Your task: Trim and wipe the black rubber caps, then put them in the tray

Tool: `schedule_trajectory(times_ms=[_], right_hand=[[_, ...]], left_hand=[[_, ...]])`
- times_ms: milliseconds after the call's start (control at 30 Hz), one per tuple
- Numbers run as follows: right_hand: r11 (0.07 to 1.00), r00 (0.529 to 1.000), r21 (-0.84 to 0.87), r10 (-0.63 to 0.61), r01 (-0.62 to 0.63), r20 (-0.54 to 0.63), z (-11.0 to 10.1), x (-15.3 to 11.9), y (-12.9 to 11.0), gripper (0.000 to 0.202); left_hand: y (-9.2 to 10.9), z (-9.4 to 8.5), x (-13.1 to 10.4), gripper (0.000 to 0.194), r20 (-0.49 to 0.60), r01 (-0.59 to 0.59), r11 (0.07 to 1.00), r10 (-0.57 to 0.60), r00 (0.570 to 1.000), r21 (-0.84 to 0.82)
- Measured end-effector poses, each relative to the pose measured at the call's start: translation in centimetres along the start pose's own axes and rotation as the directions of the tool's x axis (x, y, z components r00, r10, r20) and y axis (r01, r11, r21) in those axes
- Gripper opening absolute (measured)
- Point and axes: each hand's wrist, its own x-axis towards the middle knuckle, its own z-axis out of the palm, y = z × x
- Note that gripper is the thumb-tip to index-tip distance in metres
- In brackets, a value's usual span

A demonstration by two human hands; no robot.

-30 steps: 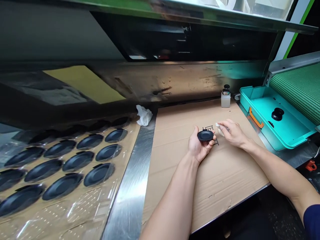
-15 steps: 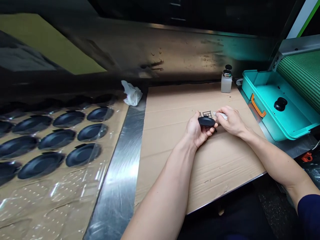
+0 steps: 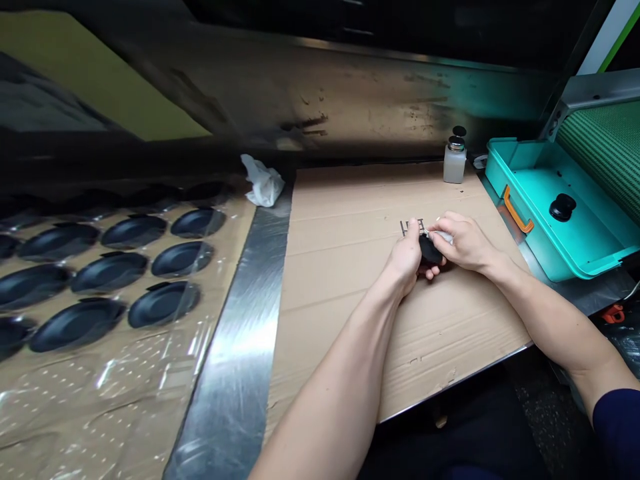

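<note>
My left hand [image 3: 411, 257] is closed round a round black plastic part [image 3: 429, 251], which is tilted with its edge up. Pinched in my right hand [image 3: 463, 241] is a small white cloth or tissue [image 3: 443, 237], and it meets the upper right edge of the black part. Both hands are over the cardboard sheet [image 3: 345, 267], partly covering dark print on it. My fingers hide much of the part and of the cloth.
A pump bottle [image 3: 454, 164] stands at the cardboard's back right. Beyond it a teal bin [image 3: 590, 230] holds black round parts [image 3: 562, 207]. At left, a clear tray [image 3: 135, 373] carries rows of black discs [image 3: 164, 304]. Crumpled white tissue [image 3: 263, 183] lies between.
My left hand has moved slightly right and turned the black part from nearly flat to steeply tilted. The white cloth in my right hand now touches its edge.
</note>
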Motion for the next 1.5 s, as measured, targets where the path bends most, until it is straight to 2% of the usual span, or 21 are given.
schedule_trajectory(times_ms=[133, 333, 433, 600, 800, 967, 1133, 1267, 1433, 1500], right_hand=[[0.998, 0.998, -0.068, -0.012, 0.016, 0.059, 0.0, -0.2, 0.1, 0.024], [0.992, 0.999, -0.123, -0.006, 0.011, 0.046, 0.9, 0.2, -0.4, 0.026], [0.989, 0.998, -0.145, 0.01, -0.001, 0.064, 1.0, 0.3, -0.4, 0.027], [0.985, 0.993, -0.171, 0.037, -0.017, 0.113, 0.6, -0.1, -0.3, 0.026], [0.989, 0.995, -0.147, -0.015, 0.029, 0.097, 0.6, 0.0, -0.3, 0.027], [0.982, 0.991, -0.191, 0.018, 0.008, 0.134, 0.3, -0.1, -0.6, 0.029], [0.986, 0.995, -0.168, 0.01, 0.007, 0.096, 0.6, -0.1, -0.6, 0.027], [0.986, 0.994, -0.162, 0.049, -0.032, 0.101, 0.7, -0.1, 0.2, 0.023], [0.999, 0.997, 0.033, 0.039, -0.037, -0.065, 0.1, -0.1, 0.7, 0.019], [0.997, 0.997, 0.07, 0.049, -0.044, -0.065, 0.1, 0.0, 0.6, 0.018]], left_hand=[[0.2, -0.2, 0.1, 0.066, 0.021, 0.05, 0.997, -0.049, 0.999, -0.05], [0.3, -0.1, 0.3, 0.052, -0.031, 0.071, 0.982, -0.077, 0.997, -0.178], [0.2, -0.1, 0.3, 0.051, -0.041, 0.041, 0.991, -0.046, 0.998, -0.129], [-0.3, -0.2, 0.4, 0.06, -0.065, 0.0, 1.0, -0.001, 0.998, -0.025], [-1.2, -0.3, 1.0, 0.054, -0.092, -0.033, 0.999, 0.029, 0.995, -0.043], [-1.3, -0.4, 1.1, 0.055, -0.124, -0.024, 0.999, 0.018, 0.992, -0.046], [-1.3, -0.1, 1.0, 0.054, -0.138, -0.063, 0.998, 0.058, 0.989, -0.03], [-0.5, 0.0, 0.6, 0.058, -0.129, -0.002, 0.997, -0.008, 0.992, -0.079], [0.8, -0.6, 0.6, 0.066, -0.005, 0.13, 0.97, -0.134, 0.991, -0.207], [1.1, -0.7, 0.6, 0.065, -0.003, 0.138, 0.973, -0.141, 0.99, -0.187]])
